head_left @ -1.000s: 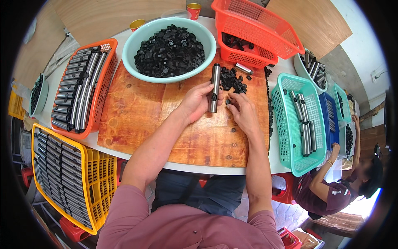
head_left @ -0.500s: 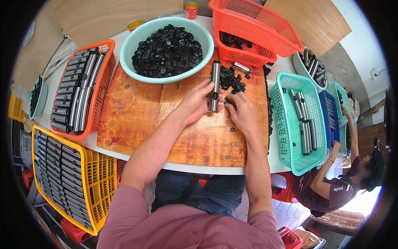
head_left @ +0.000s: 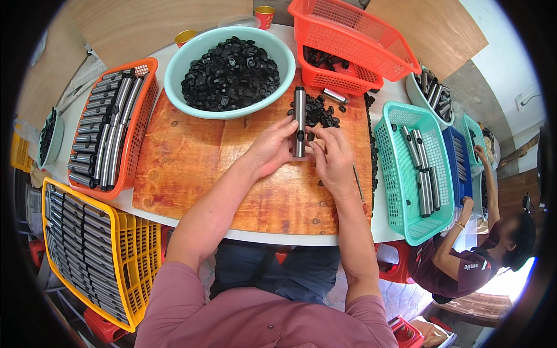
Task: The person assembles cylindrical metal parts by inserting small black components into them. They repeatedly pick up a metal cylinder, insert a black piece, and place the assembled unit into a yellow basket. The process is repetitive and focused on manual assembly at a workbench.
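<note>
My left hand (head_left: 274, 146) is wrapped round a shiny metal tube (head_left: 299, 110) with a black end and a dark hole in its side, held upright above the wooden board (head_left: 191, 168). Close by the tube's lower part, my right hand (head_left: 335, 153) pinches a small black plastic piece (head_left: 311, 137) between thumb and fingers. A thin rod (head_left: 358, 182) shows past the right side of that hand; whether the palm holds it is hidden. Just beyond the hands lies a loose pile of black plastic pieces (head_left: 322, 113), with a short metal tube (head_left: 335, 95) beside it.
A pale green basin (head_left: 174, 87) holds many black pieces. Tubes fill an orange basket (head_left: 148, 110) and a yellow crate (head_left: 119, 261) at left. Red baskets (head_left: 354, 35) stand at the back, a green basket (head_left: 397, 217) at right. A person (head_left: 458, 261) works at far right.
My right hand has turned, and a light-brown strip seen at its fingertips no longer shows there. A black piece is now between the fingers, and the thin rod shows beside the hand.
</note>
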Motion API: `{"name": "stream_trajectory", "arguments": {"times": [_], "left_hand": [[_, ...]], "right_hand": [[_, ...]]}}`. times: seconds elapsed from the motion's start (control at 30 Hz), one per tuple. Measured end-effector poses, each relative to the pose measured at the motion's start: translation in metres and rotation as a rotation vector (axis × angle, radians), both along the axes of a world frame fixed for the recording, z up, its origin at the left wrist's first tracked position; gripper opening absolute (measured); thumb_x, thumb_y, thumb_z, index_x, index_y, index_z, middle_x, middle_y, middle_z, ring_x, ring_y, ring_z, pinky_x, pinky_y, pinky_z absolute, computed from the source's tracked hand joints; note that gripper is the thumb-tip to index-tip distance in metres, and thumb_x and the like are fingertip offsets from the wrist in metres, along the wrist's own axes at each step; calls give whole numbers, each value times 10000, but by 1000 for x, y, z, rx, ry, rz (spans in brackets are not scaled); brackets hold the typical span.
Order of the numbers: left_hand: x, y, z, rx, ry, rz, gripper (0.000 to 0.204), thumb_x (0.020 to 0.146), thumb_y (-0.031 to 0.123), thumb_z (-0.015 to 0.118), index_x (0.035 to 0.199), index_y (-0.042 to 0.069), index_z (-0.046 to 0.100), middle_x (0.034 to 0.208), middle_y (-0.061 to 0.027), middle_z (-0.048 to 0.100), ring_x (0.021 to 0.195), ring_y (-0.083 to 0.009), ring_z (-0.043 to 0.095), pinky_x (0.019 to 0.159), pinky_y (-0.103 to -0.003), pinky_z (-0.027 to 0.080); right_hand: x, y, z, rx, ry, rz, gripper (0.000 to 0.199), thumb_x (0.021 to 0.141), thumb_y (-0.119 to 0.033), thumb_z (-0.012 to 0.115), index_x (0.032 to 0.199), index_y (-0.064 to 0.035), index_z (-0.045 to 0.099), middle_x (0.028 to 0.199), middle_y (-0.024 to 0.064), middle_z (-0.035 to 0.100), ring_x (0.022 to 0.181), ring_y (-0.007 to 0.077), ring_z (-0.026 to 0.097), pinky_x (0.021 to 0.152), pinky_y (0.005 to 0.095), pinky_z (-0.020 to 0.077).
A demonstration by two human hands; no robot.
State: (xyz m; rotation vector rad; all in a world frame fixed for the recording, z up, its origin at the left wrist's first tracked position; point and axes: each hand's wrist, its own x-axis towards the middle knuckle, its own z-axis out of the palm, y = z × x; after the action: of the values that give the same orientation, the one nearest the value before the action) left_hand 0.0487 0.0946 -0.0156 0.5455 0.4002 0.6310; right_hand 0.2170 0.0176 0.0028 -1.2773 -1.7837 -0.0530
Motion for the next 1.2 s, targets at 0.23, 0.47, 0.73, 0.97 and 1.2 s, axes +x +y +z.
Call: {"name": "stream_trajectory", "arguments": {"times": [0.23,0.47,0.73,0.97,1.2], "left_hand": [[4,-3,-1,1,52,-20,259,1096,290,520,1323,171,559,1103,-10,640,1003,-162,642,927,-509,549],[3,-1,-8,32,47,-11,317,1091,232,525,1380,101,545,1248,-57,642,1100,-198,657,964,-418,566],[3,-4,0,197,92,33,336,1050,199,605,1334,39,522,1215,-69,606,1108,-183,646,975,-377,560],[4,-10,8,201,11,119,404,954,30,698,1308,33,503,1214,-80,599,1138,-209,642,1009,-406,563],[8,-16,2,264,61,259,348,913,-9,717,1220,49,565,1166,-57,614,1101,-170,629,992,-353,532]], "right_hand": [[-2,-1,-1,-7,-47,15,329,806,64,748,1122,-1,684,1009,160,649,889,318,668,731,377,546],[-3,-2,2,-39,-32,44,328,817,75,731,1133,-3,687,1022,167,658,890,325,679,735,383,561],[3,-5,0,-97,116,103,343,849,126,659,1160,-13,700,1090,153,655,884,253,687,677,338,585],[-2,-7,1,-169,328,107,328,841,83,684,1151,-23,706,1074,143,681,868,245,698,696,331,625],[-9,-9,11,-296,465,42,302,837,32,746,1129,-4,681,1055,120,652,911,212,680,727,302,579]]}}
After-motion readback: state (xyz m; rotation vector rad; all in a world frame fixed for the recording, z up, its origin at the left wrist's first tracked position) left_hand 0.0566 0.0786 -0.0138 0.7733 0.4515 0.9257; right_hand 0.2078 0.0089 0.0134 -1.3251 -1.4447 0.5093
